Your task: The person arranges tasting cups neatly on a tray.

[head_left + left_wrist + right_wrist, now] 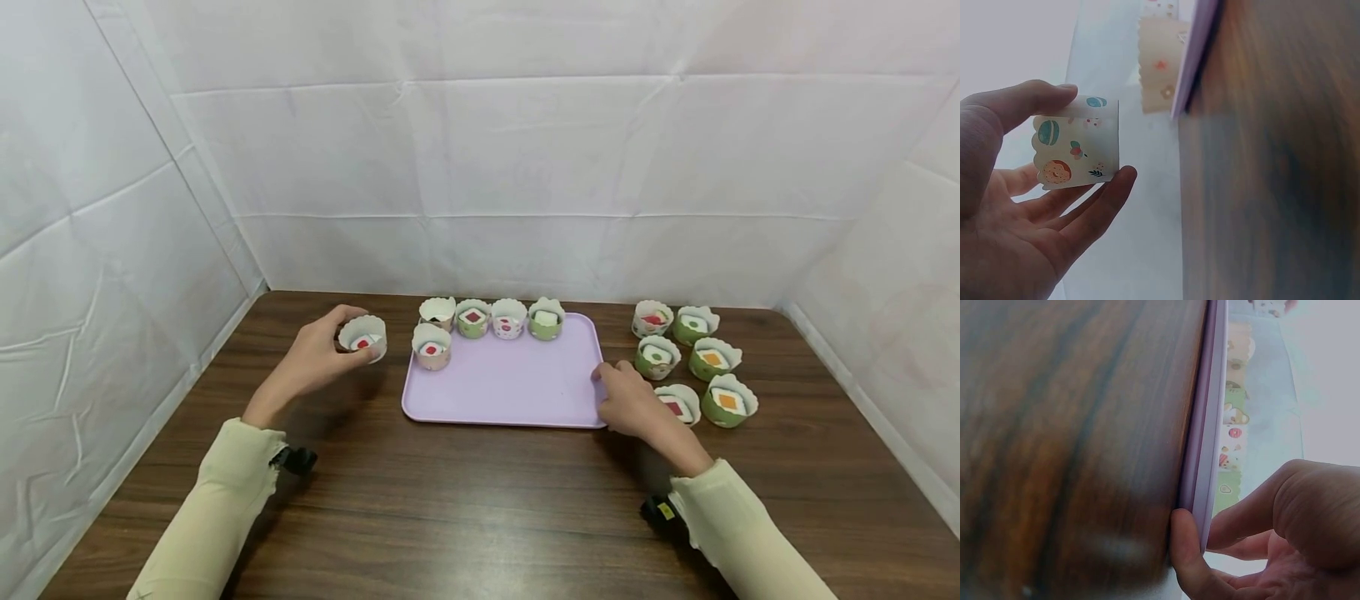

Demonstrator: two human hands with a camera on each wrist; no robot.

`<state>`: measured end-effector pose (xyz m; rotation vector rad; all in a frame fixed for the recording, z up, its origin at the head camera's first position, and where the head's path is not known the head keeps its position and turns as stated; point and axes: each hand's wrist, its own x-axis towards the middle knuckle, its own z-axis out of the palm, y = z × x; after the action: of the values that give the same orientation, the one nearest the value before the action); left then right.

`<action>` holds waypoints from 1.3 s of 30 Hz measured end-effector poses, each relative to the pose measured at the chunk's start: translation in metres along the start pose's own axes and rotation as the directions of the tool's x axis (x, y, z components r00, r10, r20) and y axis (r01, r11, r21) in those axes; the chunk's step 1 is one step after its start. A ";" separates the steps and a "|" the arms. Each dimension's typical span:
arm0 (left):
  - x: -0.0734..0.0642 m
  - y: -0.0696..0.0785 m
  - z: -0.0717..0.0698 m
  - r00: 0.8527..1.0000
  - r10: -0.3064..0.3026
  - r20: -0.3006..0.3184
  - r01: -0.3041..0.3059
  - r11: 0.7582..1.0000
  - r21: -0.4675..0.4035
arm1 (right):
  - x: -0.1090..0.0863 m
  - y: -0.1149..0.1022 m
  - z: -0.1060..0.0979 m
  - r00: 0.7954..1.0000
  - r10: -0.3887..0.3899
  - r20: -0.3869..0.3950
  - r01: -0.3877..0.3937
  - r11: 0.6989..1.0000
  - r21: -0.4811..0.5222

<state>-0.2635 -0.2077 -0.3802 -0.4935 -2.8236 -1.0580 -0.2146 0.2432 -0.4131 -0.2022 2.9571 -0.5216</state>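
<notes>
My left hand (313, 354) grips a scalloped paper baking cup (365, 340) between thumb and fingers, left of the lilac tray (517, 396). Macaron and doughnut prints cover the cup's pale side (1079, 147) in the left wrist view. Inside it sits a white piece with a red spot. At the tray's right edge, my right hand (628, 400) pinches the rim (1209, 425), one digit on the outer side and others over the inside. Several filled cups stand along the tray's back, with a pinkish one (432, 348) in front of the back-left cup (437, 312).
Right of the tray, several more cups stand grouped on the dark wood table (450, 517), among them green ones with orange squares (726, 400). One cup with a dark red square (678, 406) is partly hidden behind my right hand. White sheeting (510, 150) hangs behind the table.
</notes>
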 end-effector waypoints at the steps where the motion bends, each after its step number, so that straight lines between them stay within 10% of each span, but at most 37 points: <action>1: 0.002 0.002 0.001 1.000 0.002 -0.003 -0.002 1.000 -0.008 | 0.000 0.000 0.000 1.000 -0.001 0.000 0.001 1.000 0.000; 28: 0.052 0.069 0.057 0.992 0.115 0.050 -0.107 0.983 -0.147 | -0.002 -0.001 -0.001 1.000 0.005 -0.004 -0.005 1.000 0.009; 39: 0.067 0.080 0.083 0.987 0.156 0.041 -0.153 0.986 -0.070 | -0.002 -0.001 0.000 1.000 0.005 -0.008 -0.005 1.000 0.007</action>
<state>-0.2981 -0.0788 -0.3808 -0.7393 -2.7428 -1.1260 -0.2128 0.2426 -0.4124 -0.1919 2.9627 -0.5331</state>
